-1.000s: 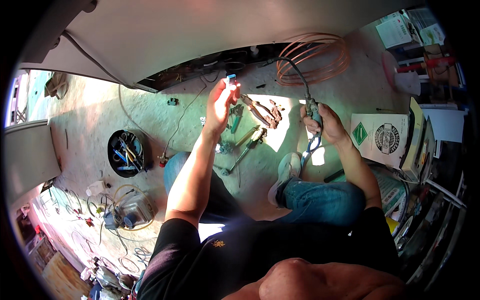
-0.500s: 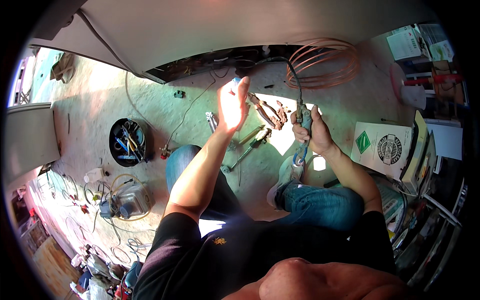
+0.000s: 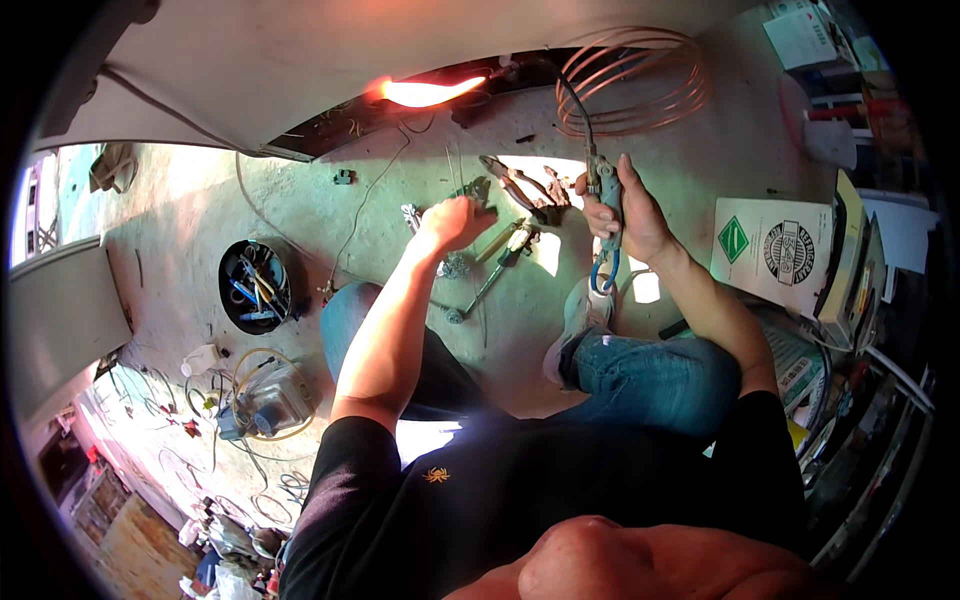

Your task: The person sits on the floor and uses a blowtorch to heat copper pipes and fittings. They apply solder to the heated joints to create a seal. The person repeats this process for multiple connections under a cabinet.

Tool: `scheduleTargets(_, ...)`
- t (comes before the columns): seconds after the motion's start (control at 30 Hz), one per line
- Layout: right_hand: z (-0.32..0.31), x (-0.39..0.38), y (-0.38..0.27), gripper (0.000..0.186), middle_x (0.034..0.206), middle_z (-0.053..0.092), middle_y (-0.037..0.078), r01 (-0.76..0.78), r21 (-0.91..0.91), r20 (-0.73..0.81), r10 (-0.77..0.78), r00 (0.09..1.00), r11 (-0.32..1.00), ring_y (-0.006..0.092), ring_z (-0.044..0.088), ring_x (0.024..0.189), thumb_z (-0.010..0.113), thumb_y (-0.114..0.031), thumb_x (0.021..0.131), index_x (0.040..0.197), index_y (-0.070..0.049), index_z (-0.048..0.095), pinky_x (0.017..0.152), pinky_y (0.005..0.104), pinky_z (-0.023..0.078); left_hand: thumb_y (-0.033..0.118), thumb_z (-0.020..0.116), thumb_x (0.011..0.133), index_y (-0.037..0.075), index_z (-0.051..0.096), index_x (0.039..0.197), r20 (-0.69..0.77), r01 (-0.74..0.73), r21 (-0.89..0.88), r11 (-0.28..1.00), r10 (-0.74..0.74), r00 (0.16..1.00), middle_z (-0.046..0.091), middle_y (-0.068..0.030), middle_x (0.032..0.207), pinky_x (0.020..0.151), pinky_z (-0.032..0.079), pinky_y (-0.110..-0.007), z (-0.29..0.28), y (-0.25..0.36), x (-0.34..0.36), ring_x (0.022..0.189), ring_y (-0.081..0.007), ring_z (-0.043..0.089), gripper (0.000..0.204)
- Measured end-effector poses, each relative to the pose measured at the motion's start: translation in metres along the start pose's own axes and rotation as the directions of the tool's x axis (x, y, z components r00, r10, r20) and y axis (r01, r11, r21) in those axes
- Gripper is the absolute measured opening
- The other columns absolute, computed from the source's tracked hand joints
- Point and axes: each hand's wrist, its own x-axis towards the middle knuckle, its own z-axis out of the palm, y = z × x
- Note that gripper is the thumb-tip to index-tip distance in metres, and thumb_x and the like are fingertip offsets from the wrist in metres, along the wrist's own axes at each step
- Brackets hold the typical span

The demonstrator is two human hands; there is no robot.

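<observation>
My right hand [image 3: 637, 212] is closed around the handle of a gas torch [image 3: 606, 190], with a blue hose loop at its lower end. Its dark neck bends up and left under the large pale panel, where a bright orange flame [image 3: 430, 93] burns. My left hand [image 3: 456, 222] is low over the floor, fingers curled; what they hold, if anything, is hidden. Just beyond it is a dark greenish object [image 3: 478, 188]. Between my hands lie dark-handled pliers [image 3: 515, 188], crumbly brown pieces [image 3: 557, 188] and a black-and-green hand tool [image 3: 516, 243].
A coil of copper tube [image 3: 640, 85] lies by the panel at the far right. On the left stand a black bowl of tools [image 3: 255, 287] and a clear container with a yellow hose [image 3: 277, 400]. A white printed box [image 3: 770, 245] is at my right. Thin wires cross the floor.
A flame has appeared at the torch's far end. My left hand has drawn back from near the panel, down toward the floor tools. My right hand still grips the torch.
</observation>
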Motion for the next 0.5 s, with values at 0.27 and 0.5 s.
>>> scheduleTargets(0.27,-0.012,-0.011,-0.005,0.064,0.063,0.042,-0.005,0.031,0.116,0.055,-0.038,0.998,0.993,0.0035,0.034,0.05,0.038,-0.059,0.106,0.109,0.001,0.058,0.049,0.0216,0.03,0.036,0.073,0.084,0.009,0.075,0.104,0.082,0.138,0.4,0.906,-0.185,0.979,0.075,-0.0136,0.103,0.083,0.056,-0.047,0.07,-0.091,0.015,0.098,-0.0338,0.072,0.034)
scheduleTargets(0.5,-0.014,-0.018,-0.004,0.059,0.067,0.041,-0.006,0.039,-0.016,0.067,-0.038,0.997,0.999,0.0029,0.034,0.052,0.047,-0.056,0.104,0.116,0.001,0.058,0.051,0.0215,0.031,0.038,0.07,0.087,0.006,0.075,0.096,-0.305,0.293,0.058,0.954,-0.263,0.915,0.074,-0.02,0.1,0.085,0.056,-0.049,0.123,-0.075,0.054,0.097,-0.0392,0.071,0.034)
